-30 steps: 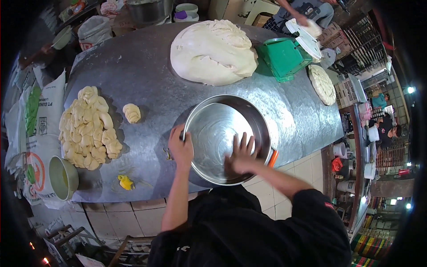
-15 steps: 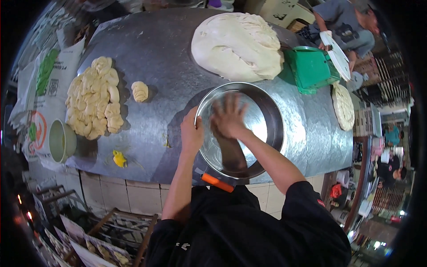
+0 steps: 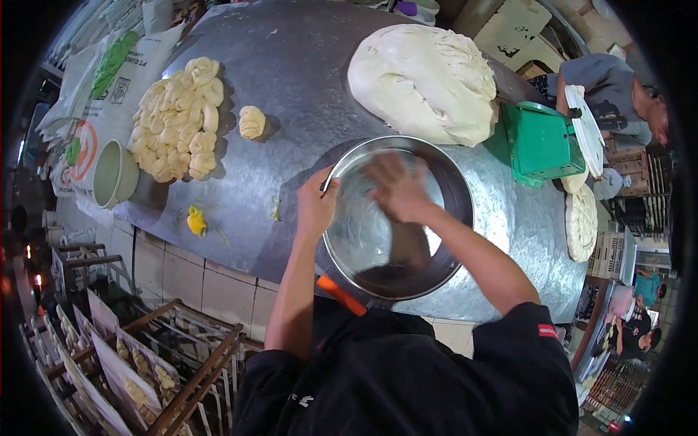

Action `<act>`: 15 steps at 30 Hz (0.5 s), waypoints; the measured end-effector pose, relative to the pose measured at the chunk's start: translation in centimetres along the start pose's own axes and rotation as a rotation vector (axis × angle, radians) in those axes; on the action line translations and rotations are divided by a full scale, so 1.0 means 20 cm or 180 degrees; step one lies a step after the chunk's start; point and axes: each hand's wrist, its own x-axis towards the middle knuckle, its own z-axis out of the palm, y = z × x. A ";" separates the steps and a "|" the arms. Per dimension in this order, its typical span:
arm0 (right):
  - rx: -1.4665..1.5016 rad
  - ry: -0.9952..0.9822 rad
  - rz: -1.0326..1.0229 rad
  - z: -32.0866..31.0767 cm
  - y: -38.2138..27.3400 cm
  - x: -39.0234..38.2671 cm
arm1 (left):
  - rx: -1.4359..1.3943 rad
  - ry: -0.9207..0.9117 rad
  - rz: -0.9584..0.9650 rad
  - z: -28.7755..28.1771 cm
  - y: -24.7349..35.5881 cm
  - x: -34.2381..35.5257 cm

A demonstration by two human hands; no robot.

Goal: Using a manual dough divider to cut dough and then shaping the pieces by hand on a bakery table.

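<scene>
A wide, round metal pan (image 3: 471,200) stands near the front edge of the metal-topped table. My left hand (image 3: 317,206) grips its left rim, thumb on the inner side. Inside the pan, my right hand (image 3: 398,187) is spread and blurred by motion, fingers apart with nothing in them; whether the palm touches the bottom cannot be told. Just in front of the pan lies an orange-handled tool (image 3: 340,294), partly hidden by the pan and my clothing. Behind the pan rests a large mass of pale dough (image 3: 425,83).
A pile of dough pieces (image 3: 174,120), a single piece (image 3: 252,123), yellow fat (image 3: 196,221) and a pale tub (image 3: 115,174) occupy the left. At right are a green scale (image 3: 542,142) and flat dough (image 3: 582,221), with a person (image 3: 607,80) beyond. A tray rack (image 3: 174,363) stands lower left.
The view has turned and shifted, so the table appears tilted. My right hand has moved within the pan, toward its right side. My left hand keeps its hold on the rim.
</scene>
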 end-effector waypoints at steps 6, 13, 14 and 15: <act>0.0715 -0.1880 0.1702 0.01 -0.63 -0.40 | -0.0155 0.0343 0.0084 -0.03 -0.05 0.01; -0.0154 -0.0257 0.1038 -0.06 -0.19 -0.04 | -0.0629 0.0333 0.0228 -0.24 -0.10 -0.12; 0.0366 -0.0520 0.1502 -0.08 -0.21 -0.11 | -0.0889 0.0288 0.0259 -0.32 -0.13 -0.14; 0.0352 0.0120 0.1590 0.18 -0.04 -0.30 | -0.1144 0.0118 0.0094 -0.33 -0.11 -0.18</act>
